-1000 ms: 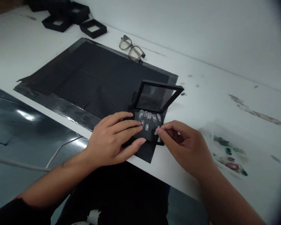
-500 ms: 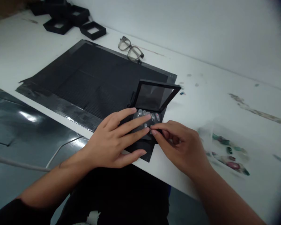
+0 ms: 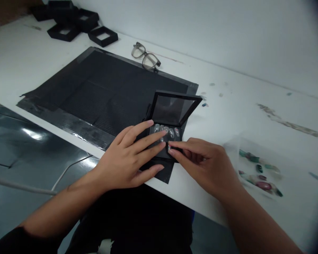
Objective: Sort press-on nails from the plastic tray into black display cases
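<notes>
A small black box (image 3: 161,154) stands at the edge of the black mat, its windowed lid (image 3: 172,109) tilted up. Along its top row lie several false nails (image 3: 171,132), clear with pale decoration. My left hand (image 3: 129,155) is spread over the box's left side, fingers stretched out and fingertips at the nails, hiding part of the lower row. Between the thumb and forefinger of my right hand (image 3: 201,155) is a small false nail (image 3: 169,147), held low over the box's lower part.
The black mat (image 3: 95,88) covers much of the white table (image 3: 228,116). Glasses (image 3: 145,56) lie behind it, with several black box frames (image 3: 103,36) at the far left. A clear bag of coloured false nails (image 3: 263,185) rests on the right, and loose nails (image 3: 205,105) are scattered beyond the lid.
My right fingertips have drawn slightly apart from my left fingers, so the pinched false nail shows more clearly. The whole view has shifted a little; the box stays put.
</notes>
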`<state>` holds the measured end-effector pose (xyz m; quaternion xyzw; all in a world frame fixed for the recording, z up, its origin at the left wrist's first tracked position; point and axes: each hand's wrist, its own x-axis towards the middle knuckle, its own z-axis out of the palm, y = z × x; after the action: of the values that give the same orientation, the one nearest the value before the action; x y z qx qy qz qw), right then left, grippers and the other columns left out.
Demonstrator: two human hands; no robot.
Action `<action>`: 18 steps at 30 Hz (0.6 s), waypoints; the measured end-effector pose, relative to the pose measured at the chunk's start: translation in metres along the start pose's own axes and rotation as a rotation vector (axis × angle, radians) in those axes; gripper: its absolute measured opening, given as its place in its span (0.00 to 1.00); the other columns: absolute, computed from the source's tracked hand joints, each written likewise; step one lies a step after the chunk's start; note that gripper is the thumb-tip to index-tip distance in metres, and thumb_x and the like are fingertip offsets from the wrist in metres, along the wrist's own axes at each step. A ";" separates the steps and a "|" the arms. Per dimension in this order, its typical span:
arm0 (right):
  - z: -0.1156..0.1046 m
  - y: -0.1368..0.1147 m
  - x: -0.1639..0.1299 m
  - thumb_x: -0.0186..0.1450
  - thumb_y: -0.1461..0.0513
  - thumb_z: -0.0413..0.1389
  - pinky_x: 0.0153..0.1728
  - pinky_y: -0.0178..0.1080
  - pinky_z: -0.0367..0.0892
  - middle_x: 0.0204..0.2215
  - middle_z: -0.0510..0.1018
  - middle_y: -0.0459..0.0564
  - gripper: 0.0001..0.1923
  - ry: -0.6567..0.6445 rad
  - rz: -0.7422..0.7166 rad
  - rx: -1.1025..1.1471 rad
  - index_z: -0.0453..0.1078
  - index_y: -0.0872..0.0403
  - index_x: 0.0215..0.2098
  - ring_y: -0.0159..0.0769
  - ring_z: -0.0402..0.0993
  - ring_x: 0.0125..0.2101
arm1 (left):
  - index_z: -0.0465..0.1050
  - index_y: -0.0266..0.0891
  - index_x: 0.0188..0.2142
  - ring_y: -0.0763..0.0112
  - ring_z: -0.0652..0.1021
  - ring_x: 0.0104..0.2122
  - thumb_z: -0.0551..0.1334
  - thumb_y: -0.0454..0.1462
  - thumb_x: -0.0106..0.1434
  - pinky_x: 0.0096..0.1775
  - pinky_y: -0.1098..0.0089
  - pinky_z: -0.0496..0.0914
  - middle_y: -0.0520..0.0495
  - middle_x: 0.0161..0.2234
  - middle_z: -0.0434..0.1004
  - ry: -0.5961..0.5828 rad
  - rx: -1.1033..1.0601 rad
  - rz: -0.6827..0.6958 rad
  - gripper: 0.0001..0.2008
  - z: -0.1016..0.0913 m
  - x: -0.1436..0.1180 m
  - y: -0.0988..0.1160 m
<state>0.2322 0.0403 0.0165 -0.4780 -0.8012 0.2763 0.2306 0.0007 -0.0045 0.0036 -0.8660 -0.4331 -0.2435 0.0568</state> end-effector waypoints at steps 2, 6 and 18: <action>0.002 0.000 0.001 0.68 0.56 0.61 0.23 0.34 0.60 0.21 0.71 0.41 0.09 0.018 -0.008 -0.025 0.81 0.44 0.45 0.27 0.65 0.22 | 0.70 0.43 0.59 0.51 0.65 0.66 0.60 0.49 0.68 0.59 0.51 0.69 0.48 0.62 0.71 0.043 -0.040 -0.011 0.24 0.000 0.000 -0.002; 0.006 -0.002 0.003 0.69 0.56 0.59 0.24 0.36 0.61 0.23 0.77 0.43 0.11 0.042 -0.013 -0.090 0.81 0.45 0.48 0.30 0.70 0.23 | 0.73 0.42 0.56 0.51 0.66 0.65 0.63 0.46 0.67 0.58 0.50 0.72 0.47 0.60 0.74 0.106 -0.104 -0.084 0.20 0.002 0.001 -0.004; 0.014 -0.005 0.008 0.67 0.56 0.60 0.24 0.37 0.66 0.29 0.84 0.44 0.11 0.106 0.017 -0.097 0.81 0.42 0.46 0.35 0.77 0.24 | 0.79 0.39 0.47 0.55 0.76 0.58 0.64 0.40 0.67 0.51 0.56 0.76 0.48 0.48 0.83 0.141 -0.098 -0.134 0.11 0.007 0.002 -0.001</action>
<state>0.2166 0.0425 0.0101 -0.5093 -0.7964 0.2133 0.2467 0.0039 -0.0004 -0.0017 -0.8176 -0.4723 -0.3281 0.0282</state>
